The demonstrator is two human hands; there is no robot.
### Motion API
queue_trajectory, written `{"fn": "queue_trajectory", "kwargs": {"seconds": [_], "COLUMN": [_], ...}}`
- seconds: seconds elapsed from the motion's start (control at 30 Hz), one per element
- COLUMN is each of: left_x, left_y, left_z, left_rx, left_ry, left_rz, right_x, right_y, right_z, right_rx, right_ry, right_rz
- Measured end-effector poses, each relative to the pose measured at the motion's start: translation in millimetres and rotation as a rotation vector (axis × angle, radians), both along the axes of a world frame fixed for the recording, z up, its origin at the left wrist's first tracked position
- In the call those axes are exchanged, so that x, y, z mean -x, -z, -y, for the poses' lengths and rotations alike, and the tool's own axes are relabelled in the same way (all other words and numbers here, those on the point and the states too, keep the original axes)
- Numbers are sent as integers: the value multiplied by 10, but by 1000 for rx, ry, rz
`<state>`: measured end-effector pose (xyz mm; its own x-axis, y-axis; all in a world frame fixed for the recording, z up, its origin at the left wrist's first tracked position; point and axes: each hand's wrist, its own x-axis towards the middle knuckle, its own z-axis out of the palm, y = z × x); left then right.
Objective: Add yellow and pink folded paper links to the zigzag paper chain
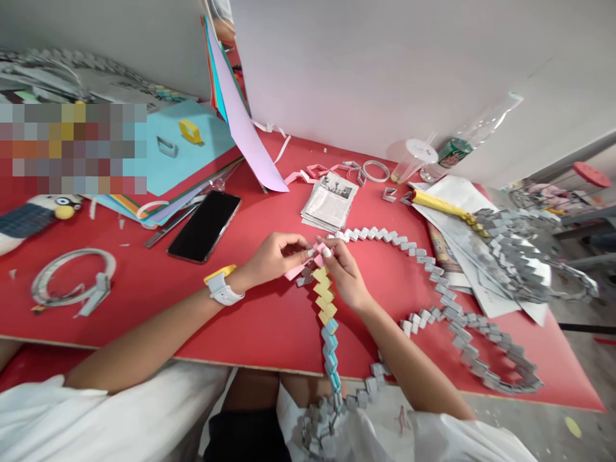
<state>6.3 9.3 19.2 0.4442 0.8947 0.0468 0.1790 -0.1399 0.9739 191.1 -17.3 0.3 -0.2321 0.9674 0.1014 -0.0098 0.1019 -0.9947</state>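
Both my hands meet over the middle of the red table, pinching a folded pink paper strip [294, 272] between them. My left hand [278, 258], with a white and yellow watch on the wrist, grips the strip from the left. My right hand [345, 273] has its thumb and fingers closed on the strip's right part. Below the fingers hangs a zigzag folded paper chain [325, 300], yellow near the hands, then light blue, then grey down to my lap. A long grey-white paper chain [375, 235] curves from behind my right hand; its join is hidden.
A black phone [205, 226] lies to the left, near coloured paper sheets [192, 151]. Stacked newspaper pieces [330, 202] sit behind my hands. Farther right stand a lidded plastic cup [414, 160] and a bottle [452, 154]. A coiled paper ring [72, 276] rests at left.
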Motion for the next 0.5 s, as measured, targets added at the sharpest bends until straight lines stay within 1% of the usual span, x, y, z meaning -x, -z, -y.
{"fn": "queue_trajectory", "kwargs": {"seconds": [0.1, 0.2, 0.33, 0.37, 0.4, 0.5], "left_x": [-12, -36, -86, -91, -90, -61], "left_y": [2, 44, 126, 131, 128, 86], "left_z": [12, 26, 43, 40, 31, -12], "left_rx": [18, 122, 296, 293, 255, 54], "left_ry": [-22, -19, -34, -41, -61, -190], "left_rz": [9, 86, 183, 182, 170, 111], "right_x": [5, 36, 95, 96, 86, 17], "right_y": [19, -1, -94, -110, -118, -88], "right_z": [-9, 24, 99, 103, 96, 32], "right_rx": [34, 93, 156, 158, 166, 263], "right_ry": [-13, -32, -208, -219, -191, -14], "right_rz": [-40, -127, -254, -267, -277, -356]}}
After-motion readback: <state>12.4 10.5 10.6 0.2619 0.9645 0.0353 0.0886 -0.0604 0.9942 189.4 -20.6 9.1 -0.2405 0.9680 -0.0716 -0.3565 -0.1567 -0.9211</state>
